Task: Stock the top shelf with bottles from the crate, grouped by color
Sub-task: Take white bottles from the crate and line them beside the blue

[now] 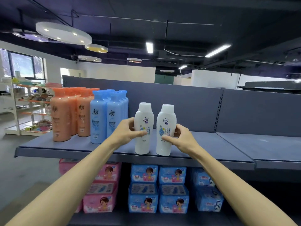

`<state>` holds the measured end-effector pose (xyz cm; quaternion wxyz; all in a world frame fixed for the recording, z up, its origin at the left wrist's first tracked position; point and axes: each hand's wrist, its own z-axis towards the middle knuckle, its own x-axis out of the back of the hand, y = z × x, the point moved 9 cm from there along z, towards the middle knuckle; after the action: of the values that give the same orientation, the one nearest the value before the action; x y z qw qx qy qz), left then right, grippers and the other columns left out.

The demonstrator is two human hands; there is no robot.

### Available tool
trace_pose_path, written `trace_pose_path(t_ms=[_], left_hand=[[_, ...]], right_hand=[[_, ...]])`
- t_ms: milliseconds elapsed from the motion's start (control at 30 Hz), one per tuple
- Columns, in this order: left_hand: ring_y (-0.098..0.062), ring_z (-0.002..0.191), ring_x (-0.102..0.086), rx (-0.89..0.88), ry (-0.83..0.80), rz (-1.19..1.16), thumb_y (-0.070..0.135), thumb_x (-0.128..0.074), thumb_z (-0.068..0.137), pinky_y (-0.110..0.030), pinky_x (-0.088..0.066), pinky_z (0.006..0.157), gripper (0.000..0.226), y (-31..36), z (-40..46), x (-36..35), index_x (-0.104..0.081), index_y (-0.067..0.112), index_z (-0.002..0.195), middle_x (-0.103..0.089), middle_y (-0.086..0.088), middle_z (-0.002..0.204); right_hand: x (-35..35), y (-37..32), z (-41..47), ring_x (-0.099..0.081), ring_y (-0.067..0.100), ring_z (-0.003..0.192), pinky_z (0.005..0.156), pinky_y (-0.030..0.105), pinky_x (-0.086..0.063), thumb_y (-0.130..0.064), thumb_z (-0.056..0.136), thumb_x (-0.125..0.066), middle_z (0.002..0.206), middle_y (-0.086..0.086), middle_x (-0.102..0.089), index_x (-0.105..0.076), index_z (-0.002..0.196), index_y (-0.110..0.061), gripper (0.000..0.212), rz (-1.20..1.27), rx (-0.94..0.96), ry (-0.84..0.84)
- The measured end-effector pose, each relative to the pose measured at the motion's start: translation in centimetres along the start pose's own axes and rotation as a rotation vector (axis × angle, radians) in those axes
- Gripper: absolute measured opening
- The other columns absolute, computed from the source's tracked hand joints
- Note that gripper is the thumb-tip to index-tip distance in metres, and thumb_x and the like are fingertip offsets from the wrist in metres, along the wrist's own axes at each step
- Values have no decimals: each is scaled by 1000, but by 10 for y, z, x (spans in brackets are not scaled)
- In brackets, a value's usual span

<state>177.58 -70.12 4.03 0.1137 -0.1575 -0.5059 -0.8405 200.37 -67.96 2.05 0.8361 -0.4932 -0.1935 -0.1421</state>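
At the front edge of the top shelf [48,148], two white bottles [143,128] stand upright side by side, a small gap between them, labels facing out. The left hand [127,132] is on the left one, thumb across the label and fingers curled round its far side, a full grip at mid-height. The right hand [179,136] has the right white bottle [165,129], thumb lying across the lower label, fingers wrapped behind the right flank. Both bottle bases look to be down on the shelf close to the front lip, though whether they carry their full weight there, I cannot tell.

Over toward the left end of the shelf, the orange bottles [61,118] stand in a block, several deep toward the back panel [187,103]. Just beside them on the right, the blue bottles [98,118] are grouped the same way, caps all up. The white pair sits right of the blue group, near it but apart. The right stretch of the shelf, past the upright slotted rail [219,110], shows bare grey surface.

Below, the lower shelf holds pink packs [104,186] on the left and blue packs [143,188] in stacks next to them.
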Motion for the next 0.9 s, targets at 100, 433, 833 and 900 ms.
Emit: trace_pose_path(t_ms=[100, 433, 833, 900], left_hand=[[-10, 94, -70, 31, -4, 92, 39, -88, 62, -38, -56, 90, 52, -24, -10, -9, -68, 26, 108, -74, 10, 102], [-8, 95, -69, 29, 124, 43, 27, -87, 70, -39, -54, 92, 35, -19, -33, 34, -72, 27, 102, -75, 14, 98], [-2, 95, -68, 25, 144, 39, 19, -85, 71, -20, -50, 82, 35, -17, -47, 61, -71, 25, 103, -74, 16, 100], [-3, 95, -69, 27, 140, 63, 18, -85, 72, -18, -50, 81, 35, -21, -50, 63, -71, 25, 103, -74, 16, 100]], right_hand=[[-11, 16, -1, -69, 10, 102, 87, 37, -60, -37, 74, -87, 112, -9, -72, -64, 118, -23, 52, 1, -41, -72], [-58, 30, 69, -68, 15, 103, 85, 39, -60, -24, 79, -84, 116, -2, -72, -66, 121, -17, 45, 94, -136, -71], [-125, 51, 171, -65, 18, 104, 92, 41, -57, -28, 74, -87, 117, -1, -67, -58, 118, -15, 54, 48, -168, -58], [-131, 54, 179, -65, 18, 105, 94, 41, -55, -28, 74, -87, 117, -1, -68, -59, 119, -15, 54, 59, -172, -71]])
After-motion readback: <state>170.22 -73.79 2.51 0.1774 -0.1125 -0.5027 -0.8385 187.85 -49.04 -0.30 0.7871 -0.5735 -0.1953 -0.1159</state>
